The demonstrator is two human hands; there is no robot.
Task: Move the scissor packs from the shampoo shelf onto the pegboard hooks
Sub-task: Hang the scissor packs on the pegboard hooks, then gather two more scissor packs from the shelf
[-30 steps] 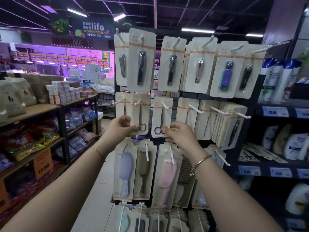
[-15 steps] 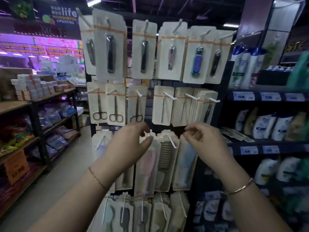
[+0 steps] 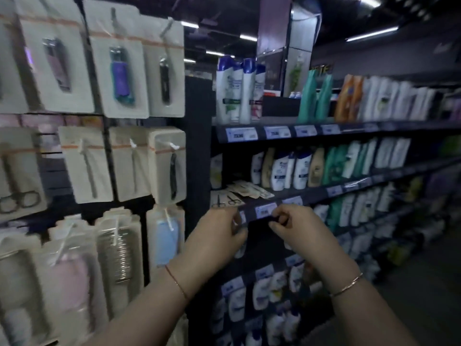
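Several cream scissor packs (image 3: 233, 196) lie flat on the shampoo shelf (image 3: 311, 199), left of the white bottles. The pegboard (image 3: 99, 158) fills the left side, and a scissor pack (image 3: 17, 176) hangs on it at the far left of the middle row. My left hand (image 3: 214, 236) and my right hand (image 3: 299, 228) are raised side by side just below the shelf's front edge, under the loose packs. Both hold nothing, with fingers loosely curled, thumb and fingers apart. The view is blurred.
Nail clipper cards (image 3: 119, 76) hang in the pegboard's top row, comb packs (image 3: 117, 250) in the lower row. Shampoo bottles (image 3: 291, 171) fill the shelves to the right, with price tags (image 3: 240, 134) along the edges. An aisle floor (image 3: 411, 308) lies at lower right.
The view has swung right from the pegboard to the shampoo shelf. Both hands left the hanging scissor packs and moved right, up to the shelf edge below the loose packs.
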